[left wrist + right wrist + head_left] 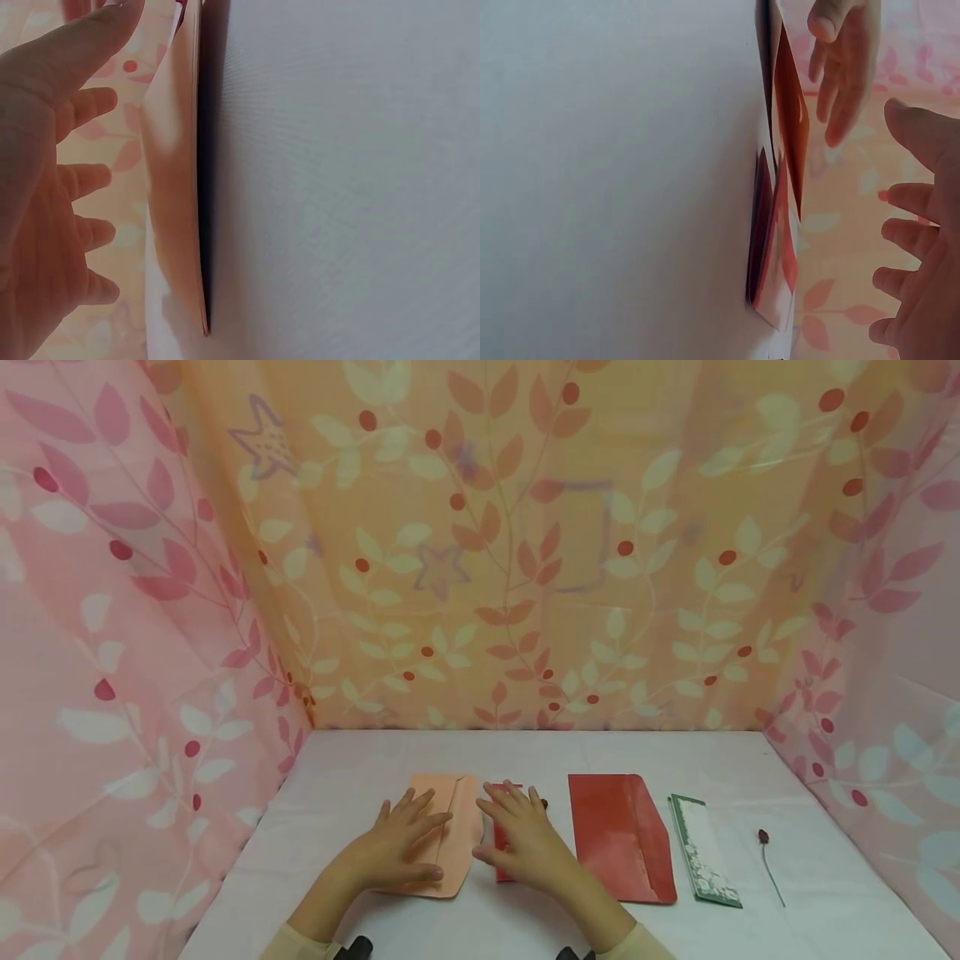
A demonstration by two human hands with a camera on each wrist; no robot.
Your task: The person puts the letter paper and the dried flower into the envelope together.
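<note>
A peach envelope lies on the white table with its flap side to the right. My left hand is spread over it, fingers extended; the left wrist view shows a gap between this hand and the envelope's edge. Fingers apart, my right hand hovers over a narrow red card, hiding most of it. A small dark brown tip peeks out past the right fingers. In the right wrist view, the red card stands out just below the peach envelope. Neither hand holds anything.
Right of my hands lies a red envelope. Beyond it are a green-edged card with a floral print and a thin stem with a dark red head. Patterned curtains close off the table's back and sides.
</note>
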